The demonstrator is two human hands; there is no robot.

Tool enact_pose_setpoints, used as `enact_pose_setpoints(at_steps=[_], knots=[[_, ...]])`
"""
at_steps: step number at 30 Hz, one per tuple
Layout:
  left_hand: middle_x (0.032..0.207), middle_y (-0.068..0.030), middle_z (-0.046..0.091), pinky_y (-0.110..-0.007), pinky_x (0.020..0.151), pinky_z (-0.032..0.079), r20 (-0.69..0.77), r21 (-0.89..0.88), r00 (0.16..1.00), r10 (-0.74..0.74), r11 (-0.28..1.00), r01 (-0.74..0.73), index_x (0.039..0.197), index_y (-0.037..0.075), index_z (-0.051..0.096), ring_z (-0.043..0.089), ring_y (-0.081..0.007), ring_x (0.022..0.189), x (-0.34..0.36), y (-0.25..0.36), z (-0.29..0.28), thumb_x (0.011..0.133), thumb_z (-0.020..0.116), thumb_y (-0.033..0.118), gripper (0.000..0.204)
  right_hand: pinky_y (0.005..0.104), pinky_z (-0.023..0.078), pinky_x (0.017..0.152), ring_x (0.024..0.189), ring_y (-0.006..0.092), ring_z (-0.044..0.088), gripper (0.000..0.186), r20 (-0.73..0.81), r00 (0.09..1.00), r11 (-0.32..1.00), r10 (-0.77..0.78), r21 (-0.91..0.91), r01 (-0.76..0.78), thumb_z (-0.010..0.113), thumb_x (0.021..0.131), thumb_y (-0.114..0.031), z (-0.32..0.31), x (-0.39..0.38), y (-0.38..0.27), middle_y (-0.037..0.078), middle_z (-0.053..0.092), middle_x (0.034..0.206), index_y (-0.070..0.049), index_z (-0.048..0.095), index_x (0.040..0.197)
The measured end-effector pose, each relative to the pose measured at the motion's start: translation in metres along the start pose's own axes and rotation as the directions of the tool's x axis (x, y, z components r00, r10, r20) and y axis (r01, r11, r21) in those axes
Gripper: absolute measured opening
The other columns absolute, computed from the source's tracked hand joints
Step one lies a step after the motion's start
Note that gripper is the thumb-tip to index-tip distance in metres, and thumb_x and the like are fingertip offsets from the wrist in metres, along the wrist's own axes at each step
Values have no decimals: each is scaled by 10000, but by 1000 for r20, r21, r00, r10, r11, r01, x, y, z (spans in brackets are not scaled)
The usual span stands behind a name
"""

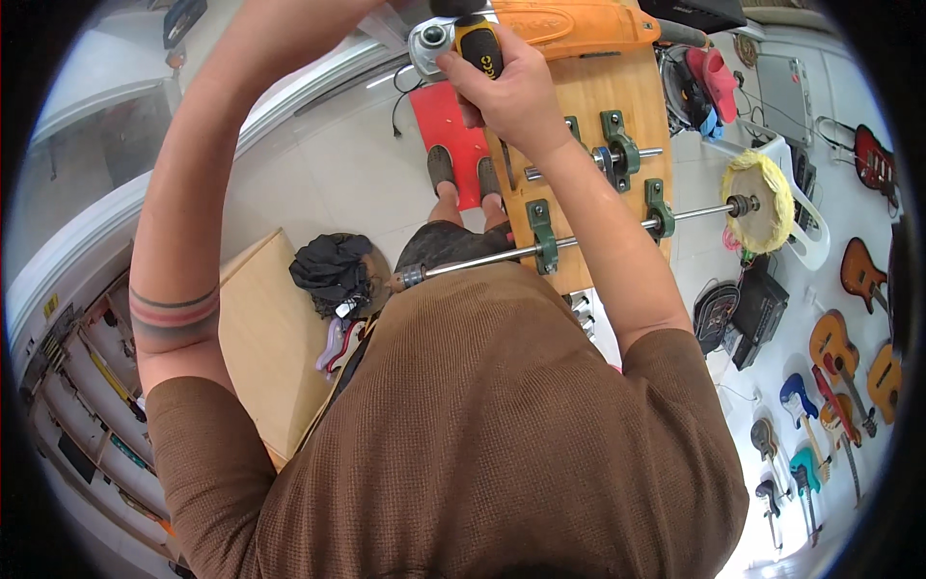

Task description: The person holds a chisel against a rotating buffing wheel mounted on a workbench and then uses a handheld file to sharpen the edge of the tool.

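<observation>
My right hand (pixel 506 96) is closed round a black and yellow handle (pixel 480 43), with my thumb along its side, beside the silver metal head (pixel 434 39) of an orange power tool (pixel 569 27). My left hand (pixel 318 19) is raised at the top edge, left of the tool head; its fingers are out of frame, so what they touch is hidden. The tool lies over a wooden bench (pixel 569 87). Below my right forearm, steel shafts (pixel 482 258) run through green bearing blocks (pixel 543 232), one shaft carrying a yellow fluffy wheel (pixel 757 203) at its right end.
A red mat (pixel 434 104) lies under my feet. A plywood board (pixel 270 347) and black cloth bundle (pixel 328 275) are at lower left, shelving (pixel 87 405) beyond. At right are a white plastic chair (pixel 808 232), black amplifier (pixel 757 314), pink shoes (pixel 716 82) and several wall-hung guitars (pixel 834 352).
</observation>
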State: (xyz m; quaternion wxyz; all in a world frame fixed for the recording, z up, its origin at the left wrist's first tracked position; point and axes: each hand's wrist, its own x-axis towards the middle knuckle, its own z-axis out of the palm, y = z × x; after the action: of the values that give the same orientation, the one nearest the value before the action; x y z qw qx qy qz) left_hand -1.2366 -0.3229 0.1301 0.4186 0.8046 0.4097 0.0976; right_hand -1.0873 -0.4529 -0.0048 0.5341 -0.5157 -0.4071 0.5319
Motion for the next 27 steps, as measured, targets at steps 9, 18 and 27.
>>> enact_pose_setpoints(at_steps=[9,18,27], knots=[[1013,-100,740,-320,904,522,-76,-87,997,-26,996,20,1156,-57,702,660,-161,940,-5,2,9,1004,622,106,236,248,452,428,457,75,573,218,-2,1000,1000,-5,21,5,756,927,-198,1,0,0,-18,590,615,-19,635,951],[947,-67,725,-330,813,507,50,97,992,-117,989,111,1092,-73,683,637,-152,858,-6,19,6,996,650,128,225,251,456,430,466,75,575,237,-12,1000,1000,27,4,-27,759,929,-216,0,-1,2,-16,591,627,-21,633,976],[819,31,589,-240,625,393,-171,-239,978,-120,968,77,1094,-32,695,469,-68,712,1,-25,10,1035,630,135,189,255,464,462,485,74,565,245,48,998,998,-30,-59,33,783,897,-219,0,-24,-13,-12,600,643,-25,648,964]])
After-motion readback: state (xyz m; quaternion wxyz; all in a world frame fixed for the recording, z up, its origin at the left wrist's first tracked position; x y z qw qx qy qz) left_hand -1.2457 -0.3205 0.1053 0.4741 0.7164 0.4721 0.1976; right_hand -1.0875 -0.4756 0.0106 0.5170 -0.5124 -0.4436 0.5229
